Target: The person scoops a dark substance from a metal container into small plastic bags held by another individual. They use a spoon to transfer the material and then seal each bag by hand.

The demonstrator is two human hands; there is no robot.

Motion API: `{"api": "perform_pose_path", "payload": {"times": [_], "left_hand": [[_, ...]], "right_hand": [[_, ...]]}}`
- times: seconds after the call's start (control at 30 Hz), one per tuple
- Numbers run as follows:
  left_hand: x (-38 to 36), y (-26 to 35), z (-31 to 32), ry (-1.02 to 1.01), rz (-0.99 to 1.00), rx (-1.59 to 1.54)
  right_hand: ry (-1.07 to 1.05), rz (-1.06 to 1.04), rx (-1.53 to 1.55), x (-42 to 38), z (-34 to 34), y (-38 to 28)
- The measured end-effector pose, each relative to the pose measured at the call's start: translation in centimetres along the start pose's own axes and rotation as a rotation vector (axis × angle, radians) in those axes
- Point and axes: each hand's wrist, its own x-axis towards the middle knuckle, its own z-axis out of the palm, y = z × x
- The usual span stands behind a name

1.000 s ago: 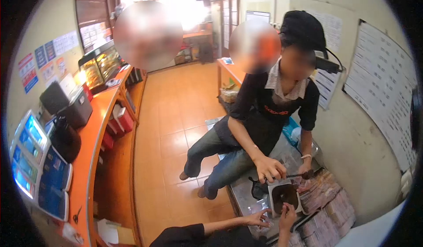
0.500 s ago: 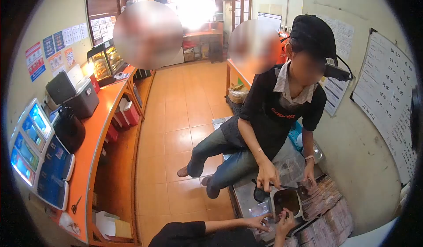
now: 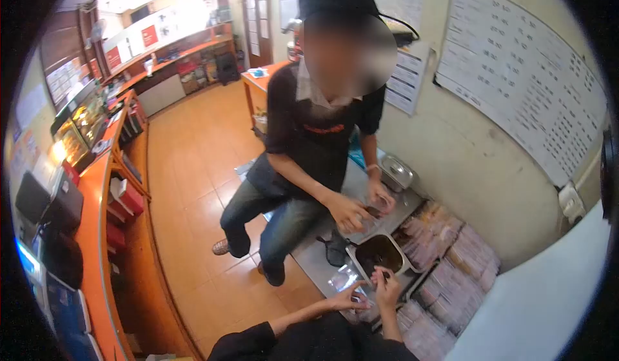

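Observation:
A metal tub (image 3: pixel 407 265) of dark brown sauce (image 3: pixel 379 253) stands in front of me on the metal table. At its near side is my right hand (image 3: pixel 387 290), fingers pinched together; what they grip is too small to make out. Just left of it, my left hand (image 3: pixel 347 298) curls its thumb and fingers round what looks like a small clear plastic bag (image 3: pixel 359 300). More clear plastic (image 3: pixel 343 277) lies beside the tub. Rows of filled plastic packets (image 3: pixel 451 283) spread to the right.
Across the tub sits a co-worker (image 3: pixel 322 142) on the table, both hands (image 3: pixel 351 214) round a small clear bag. A lidded steel container (image 3: pixel 398 171) stands near the wall, under a whiteboard (image 3: pixel 516 71). A black item (image 3: pixel 335 248) lies left of the tub. An orange counter (image 3: pixel 97 200) runs along the left.
My view has turned to the right and come nearer the table. The co-worker's hands have drawn together, away from the tub. My hands stay close to the tub's near side.

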Motion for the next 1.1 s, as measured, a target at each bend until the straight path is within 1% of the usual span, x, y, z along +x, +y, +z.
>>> {"api": "perform_pose_path", "payload": {"times": [0.03,0.07,0.1,0.13,0.17,0.23,0.27,0.3,0.37,0.4,0.53,0.67,0.73,0.77,0.8,0.83,0.9,0.93,0.97,1.03,1.07,1.1], "left_hand": [[-0.2,0.5,0.1,-0.01,-0.007,-0.01],[-0.4,0.8,0.0,-0.009,-0.024,-0.006],[-0.5,1.3,-0.1,-0.013,-0.04,0.042],[-0.7,1.1,0.0,-0.001,-0.014,0.037],[-0.6,1.0,0.0,0.015,0.018,0.036],[-0.9,2.7,0.4,0.002,-0.018,0.033],[-1.1,3.1,0.6,0.011,-0.05,0.036],[-1.0,2.6,0.5,0.0,-0.054,0.034],[-0.7,1.4,0.1,0.01,0.005,0.045],[-1.0,2.2,0.2,0.007,-0.036,0.061],[-1.0,2.2,0.1,-0.001,-0.023,0.041],[-1.2,2.5,-0.5,0.011,-0.032,0.052],[-1.1,2.2,-1.0,0.029,-0.025,0.033],[-1.0,2.0,-1.3,0.084,0.047,0.045],[-1.0,2.2,-1.4,0.139,0.117,0.055],[-1.2,2.5,-1.5,0.136,0.113,0.053],[-1.6,4.0,-1.6,0.178,0.03,0.056],[-1.5,3.4,-1.8,0.214,0.108,0.113],[-1.5,3.5,-1.8,0.216,0.108,0.112],[-1.5,4.1,-1.9,0.188,0.133,0.135],[-1.5,4.4,-2.0,0.189,0.136,0.135],[-1.8,5.1,-1.8,0.175,0.077,0.13]], "right_hand": [[0.03,-0.053,-0.026,0.3,0.1,-0.3],[0.049,-0.027,-0.048,0.6,0.0,-0.6],[0.045,-0.116,-0.126,1.0,-0.2,-0.9],[0.036,-0.209,-0.204,0.9,-0.6,-0.7],[0.052,-0.196,-0.222,0.5,-1.0,-0.3],[0.028,-0.142,-0.182,0.2,-1.5,0.4],[0.036,-0.195,-0.256,0.0,-2.0,1.2],[0.043,-0.188,-0.263,-0.3,-2.3,0.9],[0.014,-0.144,-0.188,-1.0,-2.5,0.3],[-0.006,-0.121,-0.17,-1.1,-2.5,-0.5],[-0.058,-0.083,-0.111,-0.6,-1.4,-0.3],[-0.034,-0.059,-0.103,0.2,-0.5,-1.0],[0.012,-0.2,-0.211,0.8,-0.7,0.1],[0.012,-0.196,-0.21,1.0,-0.8,0.7],[0.012,-0.25,-0.247,1.5,-1.0,0.8],[0.011,-0.305,-0.283,1.8,-1.2,0.9],[0.002,-0.259,-0.279,2.0,-1.4,1.3],[-0.01,-0.217,-0.273,2.1,-1.5,1.4],[-0.013,-0.217,-0.273,2.0,-1.4,1.4],[-0.036,-0.102,-0.115,1.8,-1.4,1.2],[-0.037,-0.105,-0.116,1.6,-1.3,1.1],[-0.06,-0.084,-0.055,1.3,-1.2,0.8]]}}
